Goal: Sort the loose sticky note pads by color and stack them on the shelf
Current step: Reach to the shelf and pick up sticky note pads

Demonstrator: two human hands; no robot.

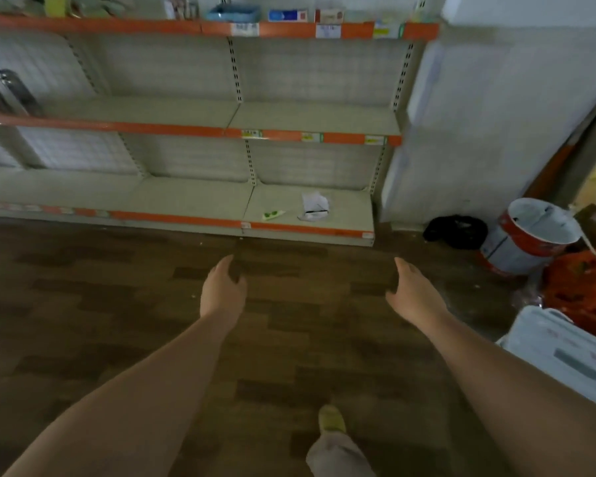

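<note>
Two bare hands reach over the wooden floor [117, 304], the left hand [222, 287] and right hand [412, 290] both relaxed, holding nothing. Beyond the right hand, crumpled paper [314, 206] lies on the bottom shelf [344, 218]; no sticky note pads show. Far right, a tilted bucket [527, 235], contents unclear.

Likely shop: gondola shelving [310, 118] with orange price-tag strips [172, 130].

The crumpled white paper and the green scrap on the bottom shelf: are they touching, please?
Apart: the head view shows bare shelf between the crumpled white paper and the green scrap.
</note>
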